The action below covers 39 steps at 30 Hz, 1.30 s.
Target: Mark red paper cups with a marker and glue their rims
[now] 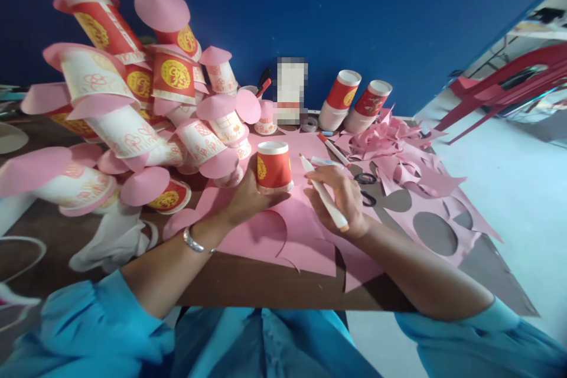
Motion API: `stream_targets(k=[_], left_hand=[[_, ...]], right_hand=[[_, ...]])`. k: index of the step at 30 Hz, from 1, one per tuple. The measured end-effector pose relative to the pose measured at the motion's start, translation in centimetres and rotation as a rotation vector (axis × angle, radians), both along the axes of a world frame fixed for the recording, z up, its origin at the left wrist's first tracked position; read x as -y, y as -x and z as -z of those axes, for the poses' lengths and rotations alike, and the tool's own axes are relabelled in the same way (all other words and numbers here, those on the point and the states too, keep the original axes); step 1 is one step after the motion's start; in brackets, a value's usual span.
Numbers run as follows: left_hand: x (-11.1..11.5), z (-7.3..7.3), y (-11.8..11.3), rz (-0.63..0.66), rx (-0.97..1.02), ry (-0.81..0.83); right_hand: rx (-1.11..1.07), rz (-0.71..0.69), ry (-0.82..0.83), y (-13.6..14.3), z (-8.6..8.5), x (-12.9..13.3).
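Observation:
A red paper cup (274, 168) with yellow emblems stands upside down, its white base up, in my left hand (248, 195), whose fingers wrap round its left side. My right hand (339, 198) is closed round a white marker (328, 204) with an orange end; the marker's tip points up and left, a little to the right of the cup and apart from it. Pink paper sheets (310, 242) lie under both hands. A red-and-white marker (334, 150) and a pair of black-handled scissors (367, 178) lie beyond my right hand.
Many paper cups with pink cone tops (119, 130) are piled at the left. Two cup stacks (341, 97) lean by the blue wall (354, 12). Cut pink scraps (398, 142) cover the table's right side. A red chair (509, 82) stands at the far right.

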<state>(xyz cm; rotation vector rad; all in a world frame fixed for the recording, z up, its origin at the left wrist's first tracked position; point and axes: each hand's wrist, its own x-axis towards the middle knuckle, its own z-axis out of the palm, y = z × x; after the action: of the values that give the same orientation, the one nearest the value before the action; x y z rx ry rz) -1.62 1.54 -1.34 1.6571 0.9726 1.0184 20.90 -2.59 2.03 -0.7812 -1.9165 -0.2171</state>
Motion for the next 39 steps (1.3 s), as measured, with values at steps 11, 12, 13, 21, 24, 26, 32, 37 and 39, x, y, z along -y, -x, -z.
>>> stream_targets(k=[11, 12, 13, 21, 24, 26, 32, 37, 39], left_hand=[[0.2, 0.9, -0.5, 0.045, 0.011, -0.033], [0.2, 1.0, -0.5, 0.051, 0.013, -0.031], [0.3, 1.0, -0.4, 0.052, 0.016, -0.026], [0.6, 0.4, -0.7, 0.059, 0.009, -0.086], [0.5, 0.5, -0.7, 0.065, 0.011, -0.095], [0.5, 0.6, -0.6, 0.085, 0.028, -0.083], [0.2, 0.8, -0.4, 0.108, 0.054, -0.050], [0.2, 0.2, -0.3, 0.089, 0.041, 0.011], [0.2, -0.1, -0.3, 0.078, 0.027, 0.010]], right_hand=[[0.055, -0.139, -0.104, 0.9, 0.0, 0.1], [0.059, -0.130, -0.102, 1.0, 0.1, 0.1], [0.062, -0.123, -0.103, 1.0, 0.1, 0.1], [0.097, -0.105, -0.098, 1.2, 0.3, -0.1], [0.106, -0.090, -0.102, 1.4, 0.4, -0.2], [0.107, -0.079, -0.103, 1.5, 0.4, -0.2], [0.103, -0.088, -0.076, 1.3, 0.0, -0.1], [0.082, -0.085, -0.048, 0.9, -0.1, -0.1], [0.077, -0.074, -0.049, 0.8, -0.1, -0.2]])
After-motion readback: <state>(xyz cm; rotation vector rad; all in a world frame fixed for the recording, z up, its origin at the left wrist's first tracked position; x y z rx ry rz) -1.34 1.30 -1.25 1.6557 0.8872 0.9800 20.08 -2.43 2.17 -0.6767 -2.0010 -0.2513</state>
